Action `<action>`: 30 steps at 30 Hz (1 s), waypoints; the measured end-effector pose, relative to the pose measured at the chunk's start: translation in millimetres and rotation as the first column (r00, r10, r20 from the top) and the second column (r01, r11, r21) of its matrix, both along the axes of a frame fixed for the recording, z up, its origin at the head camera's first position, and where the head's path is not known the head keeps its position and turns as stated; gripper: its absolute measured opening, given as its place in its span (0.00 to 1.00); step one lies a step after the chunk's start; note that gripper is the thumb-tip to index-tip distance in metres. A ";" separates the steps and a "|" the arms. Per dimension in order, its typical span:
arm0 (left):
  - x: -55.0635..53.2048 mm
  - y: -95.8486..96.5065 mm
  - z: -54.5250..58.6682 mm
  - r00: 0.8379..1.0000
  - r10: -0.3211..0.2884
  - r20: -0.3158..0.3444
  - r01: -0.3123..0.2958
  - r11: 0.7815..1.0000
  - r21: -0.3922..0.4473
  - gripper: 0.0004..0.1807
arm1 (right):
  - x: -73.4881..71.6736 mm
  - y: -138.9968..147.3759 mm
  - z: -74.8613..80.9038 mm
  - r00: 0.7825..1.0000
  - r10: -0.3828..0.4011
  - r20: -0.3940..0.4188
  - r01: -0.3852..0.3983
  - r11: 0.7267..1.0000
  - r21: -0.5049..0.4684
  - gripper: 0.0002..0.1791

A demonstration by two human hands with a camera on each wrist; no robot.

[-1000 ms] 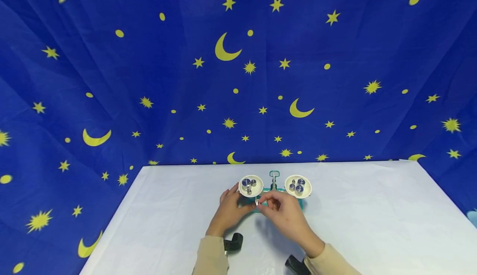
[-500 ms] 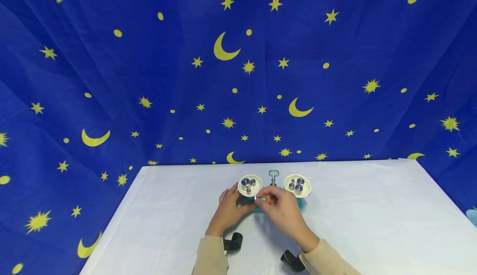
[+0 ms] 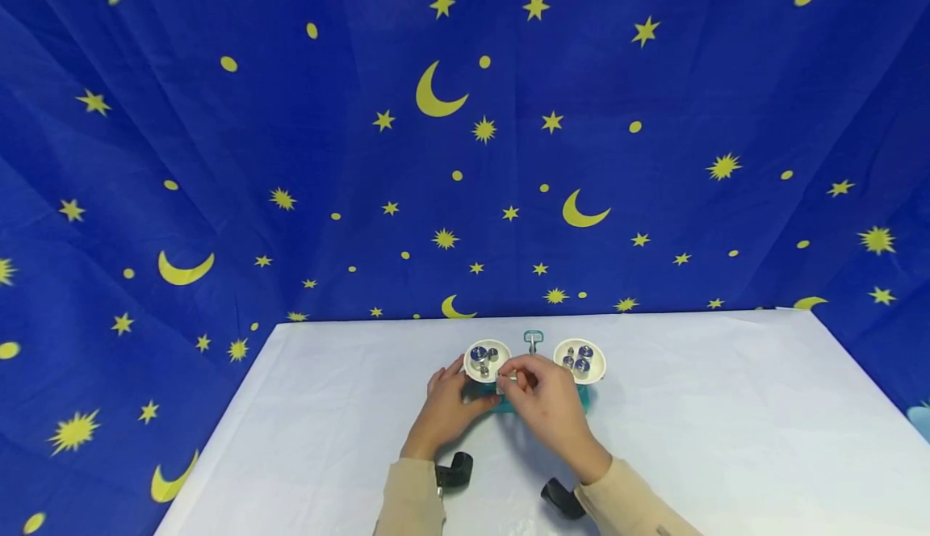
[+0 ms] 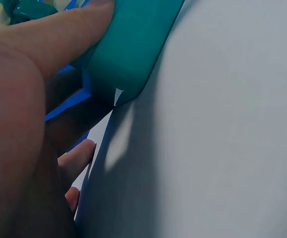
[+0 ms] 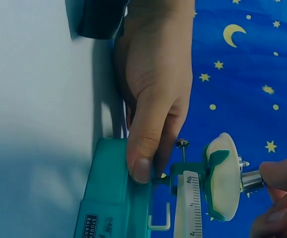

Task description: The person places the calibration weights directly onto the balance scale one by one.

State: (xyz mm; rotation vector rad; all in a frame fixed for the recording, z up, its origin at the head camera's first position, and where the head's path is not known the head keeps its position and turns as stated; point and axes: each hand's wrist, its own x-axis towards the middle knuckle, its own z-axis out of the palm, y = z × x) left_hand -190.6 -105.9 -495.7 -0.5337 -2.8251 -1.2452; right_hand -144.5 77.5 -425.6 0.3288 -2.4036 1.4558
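Observation:
A teal balance scale (image 3: 541,404) with two white pans stands on the table. At its left end my left hand (image 3: 445,413) grips the base. The thumb (image 4: 79,32) lies on the base's front; other fingers reach behind it. My right hand (image 3: 552,404) is in front of the left pan (image 3: 470,374), with thumb and finger pinched together. In the right wrist view, a shiny metal weight (image 5: 251,181) hangs at those fingertips, overlapping the pan's view. Several metal weights stand in the left pan, and several, some blue-topped, in the right pan (image 3: 599,368).
A white-covered table (image 3: 726,439) surrounds the scale, and a blue curtain (image 3: 349,157) with yellow stars and moons hangs behind. A white graduated strip (image 5: 189,213) runs along the beam. Black devices sit at both wrists, one of them beside the left wrist (image 3: 455,470).
My right hand has moved slightly left and away from me, nearer the left pan, its fingers staying pinched. The left hand keeps its hold on the base.

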 end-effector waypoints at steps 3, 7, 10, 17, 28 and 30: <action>-0.1 -0.2 0.2 1.000 -0.003 -0.001 0.003 1.000 0.001 0.32 | -1.0 -2.3 -0.1 1.000 -0.015 -0.024 0.015 1.000 0.002 0.08; -0.5 -0.3 0.6 1.000 -0.008 0.000 0.008 1.000 0.002 0.33 | -2.7 -4.7 -0.5 0.998 -0.029 -0.056 0.030 1.000 0.007 0.07; -1.0 -0.3 0.6 1.000 -0.011 -0.003 0.011 1.000 0.000 0.33 | -4.1 -6.2 -1.0 0.996 -0.038 -0.077 0.039 0.999 0.009 0.07; -1.3 -0.5 0.2 1.000 -0.008 0.005 0.008 1.000 -0.007 0.34 | -6.5 -10.3 -1.9 0.994 -0.070 -0.086 0.072 0.997 0.023 0.06; -1.2 -1.2 0.3 1.000 -0.013 0.003 0.013 1.000 0.004 0.32 | -7.5 -15.4 -6.4 0.985 -0.106 -0.136 0.116 0.991 0.069 0.05; -1.4 -1.0 -0.2 1.000 -0.015 0.000 0.015 1.000 -0.002 0.33 | -8.1 -16.5 -7.7 0.981 -0.115 -0.157 0.128 0.989 0.080 0.05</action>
